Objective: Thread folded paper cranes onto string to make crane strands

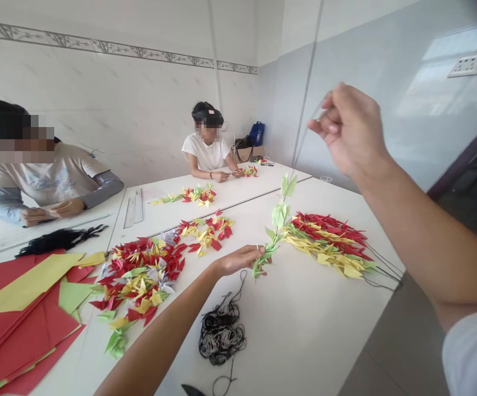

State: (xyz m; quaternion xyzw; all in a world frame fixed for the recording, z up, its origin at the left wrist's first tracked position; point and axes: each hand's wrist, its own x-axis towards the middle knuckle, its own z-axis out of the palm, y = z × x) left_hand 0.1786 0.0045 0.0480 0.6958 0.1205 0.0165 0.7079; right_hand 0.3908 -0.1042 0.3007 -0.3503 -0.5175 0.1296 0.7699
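Observation:
My left hand point(240, 260) is closed around the lower end of a strand of green folded paper cranes point(280, 214), above the white table. Several of the cranes stand up in a line over that hand. Raised at the upper right, my right hand point(351, 129) pinches a thin thread that runs down toward the top crane. The thread is faint against the wall, and its end in my fingers is too small to make out. Beside my left hand lies a bundle of finished crane strings point(329, 239) in red, yellow and green, with dark cords trailing right.
A tangle of black cord point(222, 333) lies in front of me. Left of it are a heap of loose paper cranes point(143, 275), coloured paper sheets point(20, 319) and black strings point(59, 239). Two people point(208, 146) sit across the table point(300, 324), handling small pieces.

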